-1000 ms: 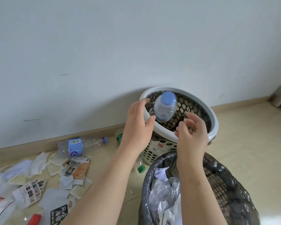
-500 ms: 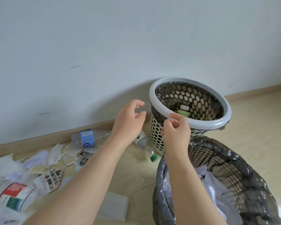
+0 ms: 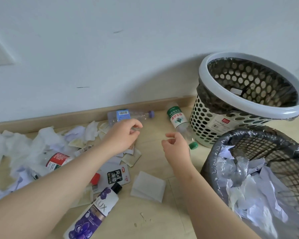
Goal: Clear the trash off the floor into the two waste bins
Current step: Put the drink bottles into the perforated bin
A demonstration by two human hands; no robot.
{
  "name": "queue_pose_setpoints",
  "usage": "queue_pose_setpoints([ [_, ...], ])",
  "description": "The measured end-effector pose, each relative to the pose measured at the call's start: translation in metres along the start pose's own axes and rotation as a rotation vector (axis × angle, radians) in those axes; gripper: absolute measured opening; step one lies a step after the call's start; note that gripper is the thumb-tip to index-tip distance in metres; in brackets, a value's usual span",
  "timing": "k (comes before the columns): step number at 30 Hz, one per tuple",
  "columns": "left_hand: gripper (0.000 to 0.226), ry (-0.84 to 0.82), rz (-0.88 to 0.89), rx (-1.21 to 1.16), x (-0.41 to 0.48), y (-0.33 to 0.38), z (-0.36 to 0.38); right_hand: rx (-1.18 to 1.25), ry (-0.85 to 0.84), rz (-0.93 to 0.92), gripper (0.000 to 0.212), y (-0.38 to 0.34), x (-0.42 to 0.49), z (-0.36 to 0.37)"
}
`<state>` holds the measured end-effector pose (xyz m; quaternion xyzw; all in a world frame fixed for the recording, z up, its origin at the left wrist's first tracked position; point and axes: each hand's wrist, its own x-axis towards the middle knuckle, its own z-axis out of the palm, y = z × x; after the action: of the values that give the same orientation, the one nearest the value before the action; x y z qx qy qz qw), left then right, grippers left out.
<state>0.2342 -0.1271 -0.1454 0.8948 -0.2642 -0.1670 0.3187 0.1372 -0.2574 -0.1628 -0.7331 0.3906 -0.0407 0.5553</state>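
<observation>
Left hand (image 3: pixel 122 136), right hand (image 3: pixel 175 146) (both) floorward

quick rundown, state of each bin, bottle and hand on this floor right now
white bin, upright, bag-lined, one small item visible inside
black bin, upright, bag-lined, holding crumpled paper and plastic
green-capped bottle, lying on floor beside white bin, cap on
purple-capped bottle, lying by the baseboard, cap on
LUX bottle, lying on floor, cap on
left hand, fingers curled near purple-capped bottle, grip unclear
right hand, loosely curled, holding nothing
</observation>
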Motion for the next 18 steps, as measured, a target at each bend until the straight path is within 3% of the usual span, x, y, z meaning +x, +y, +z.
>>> queue_pose_setpoints([
  [5,0.022,-0.089,-0.104,0.093,-0.026,-0.046,0.012,-0.140,-0.049,0.083,0.024,0.027,0.001,0.013],
  [9,0.042,-0.413,-0.208,0.390,-0.048,-0.072,0.037,-0.175,-0.081,0.089,0.027,0.047,-0.003,0.022],
  [11,0.050,-0.500,-0.244,0.503,-0.053,-0.079,0.046,-0.221,-0.097,0.098,0.027,0.055,-0.004,0.024],
  [18,0.045,-0.488,-0.187,0.711,-0.063,-0.093,0.062,-0.276,-0.126,0.103,0.025,0.071,-0.002,0.029],
])
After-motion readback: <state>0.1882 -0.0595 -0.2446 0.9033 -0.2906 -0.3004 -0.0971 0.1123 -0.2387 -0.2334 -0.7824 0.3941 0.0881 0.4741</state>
